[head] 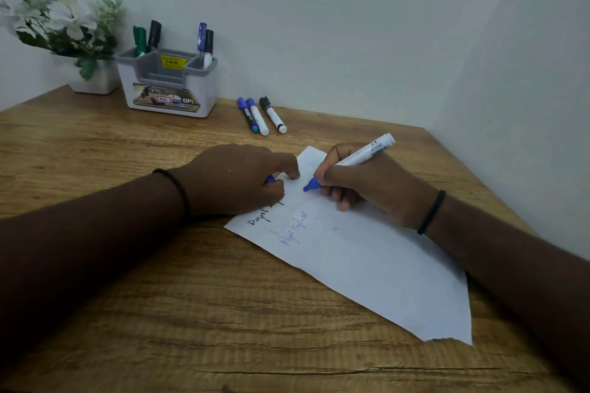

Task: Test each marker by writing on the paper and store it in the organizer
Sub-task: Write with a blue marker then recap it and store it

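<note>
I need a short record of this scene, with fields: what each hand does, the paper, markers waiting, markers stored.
right hand: grips the blue marker, tip at the paper
left hand: rests on the paper's edge, holds a blue cap
paper: two written lines, one black, one blue
markers waiting: three lie on the table, right of the organizer
markers stored: four stand in the organizer, two on each side

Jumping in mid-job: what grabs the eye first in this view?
At centre, the right hand grips an uncapped blue marker, tip down at the paper, while the left hand rests on the sheet's left edge, holding a blue cap. Behind, three markers lie beside the organizer.
</note>
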`<state>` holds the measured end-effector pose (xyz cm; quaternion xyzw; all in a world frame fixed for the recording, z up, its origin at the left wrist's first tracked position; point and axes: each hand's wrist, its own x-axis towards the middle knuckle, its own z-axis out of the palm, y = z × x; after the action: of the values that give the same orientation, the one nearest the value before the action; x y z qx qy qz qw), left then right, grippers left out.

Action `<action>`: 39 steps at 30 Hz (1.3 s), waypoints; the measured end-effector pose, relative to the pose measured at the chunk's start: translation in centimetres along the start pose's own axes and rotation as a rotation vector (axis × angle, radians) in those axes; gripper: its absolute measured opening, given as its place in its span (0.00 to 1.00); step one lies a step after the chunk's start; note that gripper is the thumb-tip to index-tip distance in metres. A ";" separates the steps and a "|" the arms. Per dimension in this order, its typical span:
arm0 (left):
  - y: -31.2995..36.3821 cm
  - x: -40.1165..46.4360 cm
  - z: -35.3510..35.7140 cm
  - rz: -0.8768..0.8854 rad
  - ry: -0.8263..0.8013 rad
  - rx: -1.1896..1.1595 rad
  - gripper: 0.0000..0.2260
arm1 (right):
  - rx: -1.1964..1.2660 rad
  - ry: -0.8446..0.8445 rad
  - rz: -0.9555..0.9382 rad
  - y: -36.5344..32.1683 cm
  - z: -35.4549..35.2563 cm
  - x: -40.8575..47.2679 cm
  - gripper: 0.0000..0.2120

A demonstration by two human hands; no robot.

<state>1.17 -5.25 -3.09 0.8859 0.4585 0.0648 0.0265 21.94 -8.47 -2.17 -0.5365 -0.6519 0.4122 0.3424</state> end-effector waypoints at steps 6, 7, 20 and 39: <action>0.0 -0.2 0.1 0.000 0.016 0.001 0.14 | -0.029 0.082 0.002 0.1 0.0 0.1 0.10; 0.0 -0.2 0.1 0.002 0.017 0.002 0.13 | -0.038 0.069 0.005 0.1 0.0 0.0 0.12; 0.0 -0.2 0.1 -0.002 0.016 0.011 0.14 | -0.018 0.118 0.033 0.0 0.0 -0.2 0.16; 0.1 -0.2 -0.1 0.012 0.002 -0.006 0.14 | 0.075 0.051 0.008 0.4 -1.1 -0.3 0.05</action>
<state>1.12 -5.50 -2.96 0.8886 0.4529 0.0672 0.0280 23.12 -8.59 -2.09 -0.5364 -0.6250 0.4238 0.3770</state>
